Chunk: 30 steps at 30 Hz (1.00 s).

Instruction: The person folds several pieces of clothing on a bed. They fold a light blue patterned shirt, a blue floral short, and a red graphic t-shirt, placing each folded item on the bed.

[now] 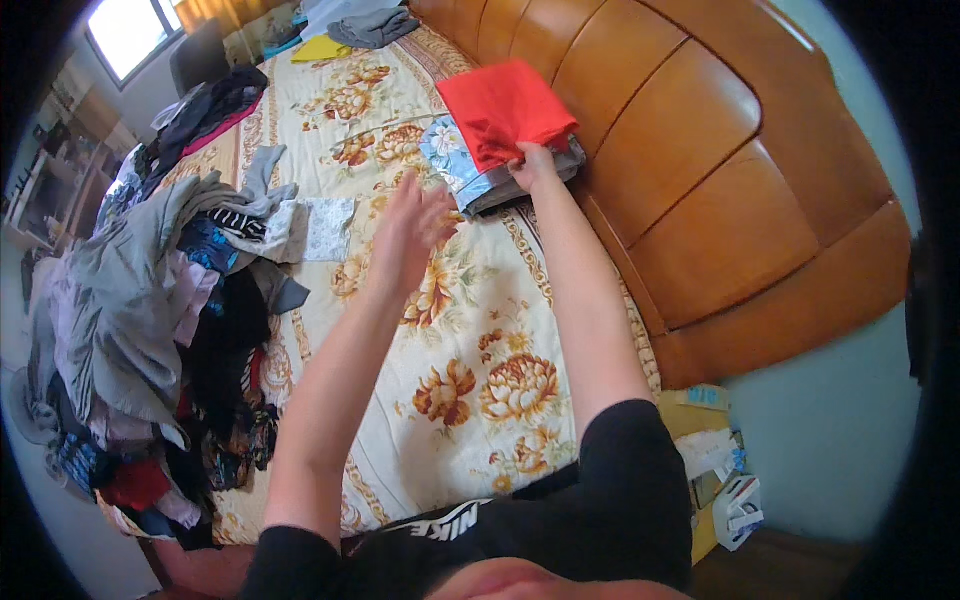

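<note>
My right hand (pixel 534 166) grips the near edge of a folded red cloth (pixel 510 109), which lies over or just above a stack of folded clothes. In that stack a light blue floral garment (pixel 444 150) and a grey folded one (pixel 504 196) show under the red cloth. My left hand (pixel 416 221), slightly blurred, is over the floral bedspread (pixel 517 390) to the left of the stack, its fingers apart and nothing in it. The underside of the red cloth is hidden.
A large heap of mixed clothes (pixel 135 285) covers the bed's left side. Dark garments (pixel 217 105) lie beyond it. At the far end are a yellow cloth (pixel 321 49) and folded grey clothing (pixel 373 28). A brown padded headboard (pixel 697 172) borders the right, beside a yellow nightstand (pixel 686 420).
</note>
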Tool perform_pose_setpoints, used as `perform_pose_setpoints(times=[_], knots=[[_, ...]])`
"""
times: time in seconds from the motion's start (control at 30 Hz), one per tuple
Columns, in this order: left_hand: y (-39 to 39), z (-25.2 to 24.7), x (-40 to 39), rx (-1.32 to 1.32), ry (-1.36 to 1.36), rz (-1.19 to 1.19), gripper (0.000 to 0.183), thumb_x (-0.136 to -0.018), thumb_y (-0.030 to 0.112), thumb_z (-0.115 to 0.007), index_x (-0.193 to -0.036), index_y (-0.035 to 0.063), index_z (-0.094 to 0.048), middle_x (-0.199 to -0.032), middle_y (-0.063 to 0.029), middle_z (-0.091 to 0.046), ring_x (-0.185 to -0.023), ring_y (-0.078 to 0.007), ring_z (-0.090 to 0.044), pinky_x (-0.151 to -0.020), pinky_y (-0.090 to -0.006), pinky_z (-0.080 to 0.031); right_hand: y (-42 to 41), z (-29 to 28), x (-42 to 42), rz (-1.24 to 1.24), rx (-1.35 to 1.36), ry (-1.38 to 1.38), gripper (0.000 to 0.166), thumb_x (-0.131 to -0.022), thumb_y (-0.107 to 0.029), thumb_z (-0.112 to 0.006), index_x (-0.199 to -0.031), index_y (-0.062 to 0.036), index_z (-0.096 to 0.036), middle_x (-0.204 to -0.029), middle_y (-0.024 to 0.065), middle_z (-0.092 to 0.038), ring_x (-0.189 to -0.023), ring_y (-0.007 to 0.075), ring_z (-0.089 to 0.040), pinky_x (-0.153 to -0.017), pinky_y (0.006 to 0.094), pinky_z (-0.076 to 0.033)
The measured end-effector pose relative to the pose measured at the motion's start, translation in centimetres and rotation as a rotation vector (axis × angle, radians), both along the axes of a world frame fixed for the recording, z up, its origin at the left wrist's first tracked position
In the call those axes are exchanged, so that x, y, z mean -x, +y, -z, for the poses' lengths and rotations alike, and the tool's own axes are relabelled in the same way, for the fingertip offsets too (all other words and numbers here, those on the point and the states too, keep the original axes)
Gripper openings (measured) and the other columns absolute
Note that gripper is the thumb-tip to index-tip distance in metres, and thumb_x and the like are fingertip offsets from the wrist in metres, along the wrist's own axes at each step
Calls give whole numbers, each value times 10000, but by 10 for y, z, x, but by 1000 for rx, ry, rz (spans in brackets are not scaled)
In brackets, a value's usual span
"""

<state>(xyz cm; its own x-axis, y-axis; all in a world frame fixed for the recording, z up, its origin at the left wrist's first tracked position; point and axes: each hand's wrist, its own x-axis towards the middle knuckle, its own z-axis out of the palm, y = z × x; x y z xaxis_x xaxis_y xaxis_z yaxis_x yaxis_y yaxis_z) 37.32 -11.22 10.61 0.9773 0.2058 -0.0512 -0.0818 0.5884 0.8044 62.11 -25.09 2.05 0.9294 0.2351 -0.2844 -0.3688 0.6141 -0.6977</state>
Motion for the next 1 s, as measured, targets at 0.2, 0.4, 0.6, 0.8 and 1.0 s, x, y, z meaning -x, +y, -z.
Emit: perform_pose_setpoints(times=[0.2,0.4,0.6,0.8,1.0], knots=[[22,100,115,-84,344,-30,578,-887,412,-442,-1341,109,-252,-1198,-102,-493,-1034,-187,-502,-860,-359,-390,28,46,-7,160,105,74,200,-728,-9,-597,-871,-103,-494,-808,41,-520,-612,150,-478,-420,231,-364],[10,128,169,-265,357,13,490,-888,311,-479,-1288,66,-333,-1111,-88,-541,-951,-174,-534,-828,-346,-412,17,102,20,570,458,-107,443,-763,-151,-651,-1150,-75,-450,-1042,98,-540,-932,257,-533,-756,441,-452],[11,176,244,-1730,396,-233,576,-747,212,-592,-1249,43,-368,-1309,-200,-300,-1203,-344,-287,-984,-531,-170,37,97,34,47,-112,82,547,-805,-286,-592,-1240,-46,-362,-1240,104,-424,-1156,260,-388,-951,460,-328],[8,187,244,-1813,415,-151,543,-780,275,-554,-1254,68,-386,-1322,-179,-304,-1248,-332,-265,-997,-555,-161,40,139,-21,56,223,-174,506,-763,-122,-598,-1204,-24,-370,-1194,174,-456,-1086,267,-450,-925,372,-372],[15,186,253,-1783,422,-216,514,-798,271,-527,-1253,79,-384,-1310,-176,-320,-1239,-317,-286,-991,-549,-185,52,136,147,95,517,-352,469,-885,-228,-455,-1255,40,-347,-1292,206,-373,-1174,272,-409,-970,350,-350]])
